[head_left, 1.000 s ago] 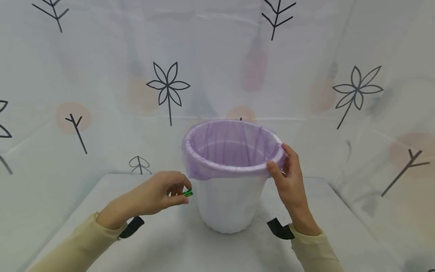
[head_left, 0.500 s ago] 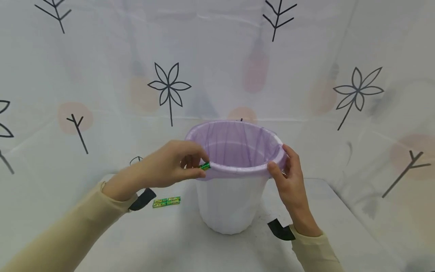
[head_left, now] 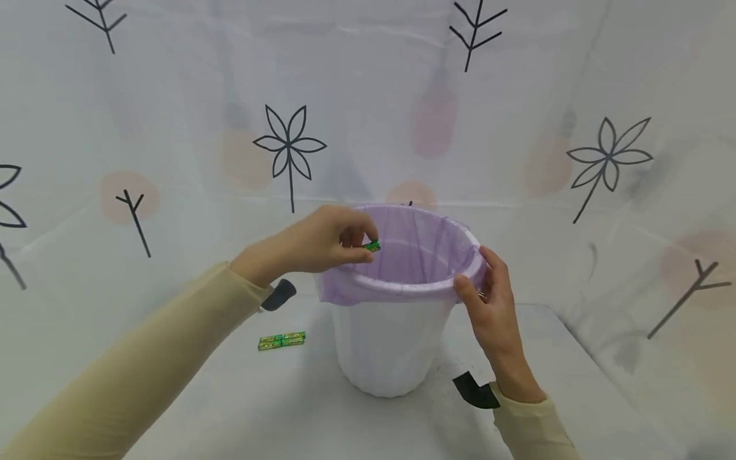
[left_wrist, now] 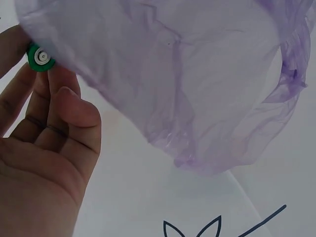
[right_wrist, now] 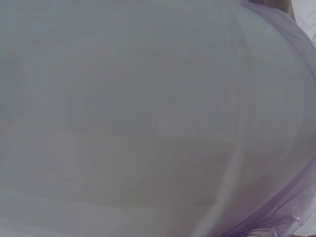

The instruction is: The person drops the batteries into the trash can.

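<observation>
The white bin (head_left: 388, 351) is lined with a purple bag (head_left: 414, 246) folded over its rim; the bin's bottom is hidden. My left hand (head_left: 328, 241) pinches a green battery (head_left: 374, 246) above the left part of the bin's mouth; my right hand (head_left: 493, 303) grips the bin's right rim. More batteries (head_left: 282, 342) lie left of the bin. Only the left wrist view shows the pinched battery's silver end (left_wrist: 43, 56).

Close-up, mostly white bin wall (right_wrist: 133, 108), w/ purple liner (right_wrist: 284, 207) at R edge.
</observation>
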Demonstrator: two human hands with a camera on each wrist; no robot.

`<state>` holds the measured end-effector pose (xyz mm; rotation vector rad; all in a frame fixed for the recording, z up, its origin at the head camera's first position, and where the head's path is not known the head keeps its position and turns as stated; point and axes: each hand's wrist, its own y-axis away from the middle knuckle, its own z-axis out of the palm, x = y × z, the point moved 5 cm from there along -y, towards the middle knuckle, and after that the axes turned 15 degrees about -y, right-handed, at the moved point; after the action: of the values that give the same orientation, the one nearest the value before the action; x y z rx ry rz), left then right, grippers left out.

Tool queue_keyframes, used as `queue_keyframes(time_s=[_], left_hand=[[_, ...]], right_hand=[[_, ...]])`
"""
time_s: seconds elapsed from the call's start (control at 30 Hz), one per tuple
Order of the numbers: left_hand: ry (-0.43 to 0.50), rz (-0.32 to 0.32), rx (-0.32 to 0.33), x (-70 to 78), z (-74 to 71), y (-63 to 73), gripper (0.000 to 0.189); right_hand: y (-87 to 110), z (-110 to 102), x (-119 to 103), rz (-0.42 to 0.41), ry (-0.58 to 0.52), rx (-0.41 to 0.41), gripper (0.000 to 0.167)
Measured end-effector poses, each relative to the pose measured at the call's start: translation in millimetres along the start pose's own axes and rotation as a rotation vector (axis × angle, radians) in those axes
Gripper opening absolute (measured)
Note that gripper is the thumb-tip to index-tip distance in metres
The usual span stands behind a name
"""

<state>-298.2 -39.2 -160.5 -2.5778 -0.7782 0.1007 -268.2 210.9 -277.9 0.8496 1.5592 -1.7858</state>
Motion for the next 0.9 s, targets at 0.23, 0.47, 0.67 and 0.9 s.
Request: queue_keyframes(time_s=[0.23, 0.47, 0.67, 0.9], left_hand=[[-0.010, -0.051, -0.046, -13.3, 13.0, -19.5, 0.015], [-0.024, -0.087, -0.091, -21.2, 21.2, -31.0, 0.016], [-0.045, -0.136, -0.125, -27.0, 33.5, -36.9, 0.016], [-0.049, -0.136, -0.156, -26.7, 46.2, -43.6, 0.018]], right_hand=[[-1.8, 1, -1, -0.007, -0.012, -0.004, 0.062], [-2.9, 2, -2, -0.010, -0.011, -0.008, 0.062], [-1.2, 2, 0, 0.001, -0.006, -0.006, 0.062], [-0.2, 0, -1, -0.010, 0.002, -0.003, 0.062]])
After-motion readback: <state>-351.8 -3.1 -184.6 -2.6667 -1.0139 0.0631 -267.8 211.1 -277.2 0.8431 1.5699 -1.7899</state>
